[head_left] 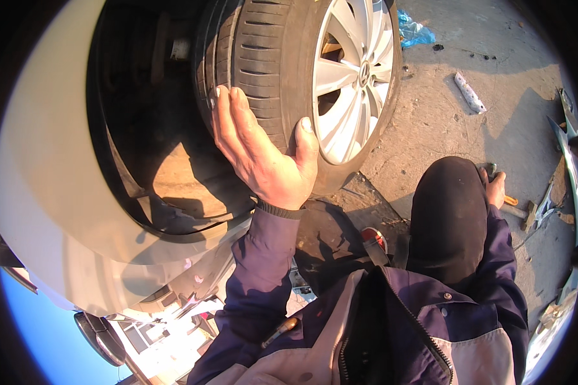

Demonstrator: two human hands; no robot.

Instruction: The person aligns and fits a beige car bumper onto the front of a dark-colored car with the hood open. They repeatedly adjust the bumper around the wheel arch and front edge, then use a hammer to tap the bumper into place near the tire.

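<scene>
My left hand (266, 154) lies against the black tyre (260, 58), its fingers stretched up along the tread and its thumb apart near the sidewall. Nothing is held in it. A silver spoked wheel rim (359, 77) sits inside the tyre, facing right. Beyond my bent right knee, my right hand (496, 189) is low near the ground with its fingers curled. The knee partly hides it. A small dark greenish end (491, 169) shows above those fingers and an orange piece (511, 201) below; whether they belong to one tool, I cannot tell.
A pale car body (51, 160) curves round the dark wheel arch at left. On the concrete lie a white patterned packet (470, 94), blue plastic (415, 29) and a hammer (530, 216). Broken panel pieces (568, 147) line the right edge.
</scene>
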